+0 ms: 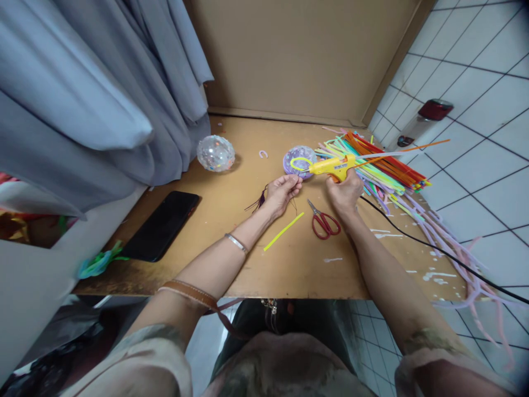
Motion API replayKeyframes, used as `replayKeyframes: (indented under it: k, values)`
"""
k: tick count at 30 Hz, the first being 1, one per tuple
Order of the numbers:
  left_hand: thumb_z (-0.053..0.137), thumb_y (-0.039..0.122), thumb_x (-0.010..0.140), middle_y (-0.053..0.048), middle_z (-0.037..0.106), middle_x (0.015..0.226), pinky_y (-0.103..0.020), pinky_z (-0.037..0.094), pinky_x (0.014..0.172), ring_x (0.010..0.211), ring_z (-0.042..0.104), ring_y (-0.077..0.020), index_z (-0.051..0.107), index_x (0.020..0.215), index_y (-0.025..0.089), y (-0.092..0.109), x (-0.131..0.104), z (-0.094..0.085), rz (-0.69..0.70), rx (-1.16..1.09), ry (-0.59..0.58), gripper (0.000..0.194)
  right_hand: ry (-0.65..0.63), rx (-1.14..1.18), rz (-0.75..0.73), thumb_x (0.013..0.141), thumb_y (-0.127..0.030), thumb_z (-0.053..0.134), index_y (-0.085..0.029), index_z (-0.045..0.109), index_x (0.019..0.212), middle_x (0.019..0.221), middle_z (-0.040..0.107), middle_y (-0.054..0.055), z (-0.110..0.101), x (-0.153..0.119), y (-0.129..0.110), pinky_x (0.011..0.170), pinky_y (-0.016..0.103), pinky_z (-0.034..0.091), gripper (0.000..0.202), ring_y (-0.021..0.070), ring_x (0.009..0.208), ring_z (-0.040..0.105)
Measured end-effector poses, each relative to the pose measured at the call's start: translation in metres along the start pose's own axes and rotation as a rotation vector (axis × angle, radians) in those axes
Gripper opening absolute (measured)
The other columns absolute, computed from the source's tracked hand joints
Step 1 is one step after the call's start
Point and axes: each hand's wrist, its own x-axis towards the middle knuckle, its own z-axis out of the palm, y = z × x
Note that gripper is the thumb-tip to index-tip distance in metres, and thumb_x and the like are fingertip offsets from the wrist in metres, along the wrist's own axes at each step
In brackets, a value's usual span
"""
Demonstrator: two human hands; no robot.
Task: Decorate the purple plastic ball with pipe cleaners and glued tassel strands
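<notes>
Head cam: R hand (345, 193) w/ glue gun (334, 167)

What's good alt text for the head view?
Right hand holds a yellow glue gun, nozzle close to the left hand and a yellow loop. Red-handled scissors lie nearer the wearer; a black phone and clear ball sit left, pipe cleaners right.

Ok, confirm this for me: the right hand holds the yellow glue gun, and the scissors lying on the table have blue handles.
Not quite: the handles of the scissors are red, not blue, as the head view shows. They do lie on the table, and the right hand holds the yellow glue gun.
</notes>
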Motion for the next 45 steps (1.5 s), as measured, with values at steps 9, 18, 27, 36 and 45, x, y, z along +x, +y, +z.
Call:
replayKeyframes:
  k: [9,18,27,36,45]
  values:
    - [0.088,0.021,0.072,0.000,0.073,0.073,-0.017,0.049,0.064,0.062,0.063,-0.0047,0.070,0.074,0.013,-0.0001,-0.0006,-0.0001,-0.004,-0.009,0.003,0.020,-0.009,0.004,-0.008,0.074,-0.038,0.054,-0.017,0.061,0.096,0.087,0.067,0.012,0.0013,0.0013,0.0027,0.080,0.044,0.048,0.032,0.0314,0.085,0.063]
    - [0.088,0.022,0.072,-0.001,0.073,0.075,-0.018,0.049,0.067,0.063,0.063,-0.0050,0.069,0.074,0.014,-0.0002,-0.0008,0.0006,-0.004,0.015,0.009,0.021,0.004,0.004,-0.016,0.073,-0.037,0.055,-0.018,0.060,0.092,0.084,0.066,0.012,0.0019,0.0013,0.0033,0.079,0.044,0.049,0.027,0.0313,0.084,0.063]
    - [0.087,0.023,0.072,-0.001,0.074,0.077,-0.019,0.050,0.069,0.064,0.064,-0.0055,0.069,0.074,0.014,-0.0007,-0.0005,0.0002,-0.003,0.029,0.010,0.021,0.017,0.047,-0.024,0.070,-0.036,0.055,-0.020,0.058,0.088,0.082,0.066,0.010,0.0000,0.0011,0.0028,0.078,0.044,0.049,0.024,0.0309,0.083,0.062]
    - [0.088,0.024,0.072,-0.001,0.073,0.075,-0.018,0.049,0.066,0.063,0.062,-0.0047,0.068,0.074,0.014,0.0002,-0.0023,0.0019,0.005,0.034,0.005,0.022,-0.018,0.059,-0.009,0.070,-0.037,0.055,-0.018,0.059,0.090,0.085,0.065,0.012,-0.0022,0.0018,0.0023,0.081,0.047,0.049,0.028,0.0327,0.085,0.063]
    - [0.086,0.021,0.074,-0.001,0.072,0.074,-0.018,0.049,0.065,0.063,0.063,-0.0049,0.069,0.072,0.014,0.0005,-0.0025,0.0019,-0.004,0.017,0.001,0.019,-0.023,0.045,-0.004,0.071,-0.036,0.055,-0.019,0.058,0.091,0.088,0.066,0.013,-0.0023,0.0013,0.0025,0.083,0.046,0.048,0.026,0.0330,0.089,0.063]
